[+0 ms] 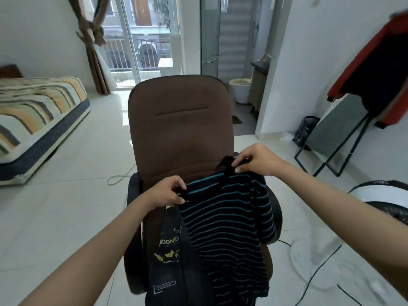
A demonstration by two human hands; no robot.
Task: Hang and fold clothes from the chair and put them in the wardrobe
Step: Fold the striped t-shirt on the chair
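Note:
A brown office chair stands in front of me. A black shirt with thin blue stripes hangs above the seat, held up by its top edge. My left hand pinches its left shoulder and my right hand pinches the right shoulder, a little higher. A dark T-shirt with a yellow map print lies on the seat to the left, partly under the striped shirt. No wardrobe is in view.
A bed with a striped cover lies at the left. At the right stand a leaning mirror on a black frame, red and black clothes hanging above it, and a white fan. Cables cross the tiled floor.

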